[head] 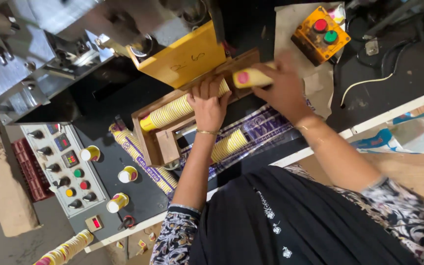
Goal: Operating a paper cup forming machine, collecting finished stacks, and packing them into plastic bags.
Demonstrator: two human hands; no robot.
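Head: wooden tray [149, 142], yellow cups [172, 110]

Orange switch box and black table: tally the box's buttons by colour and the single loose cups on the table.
Red buttons: 1
Green buttons: 1
Single loose cups: 3
Total: 5
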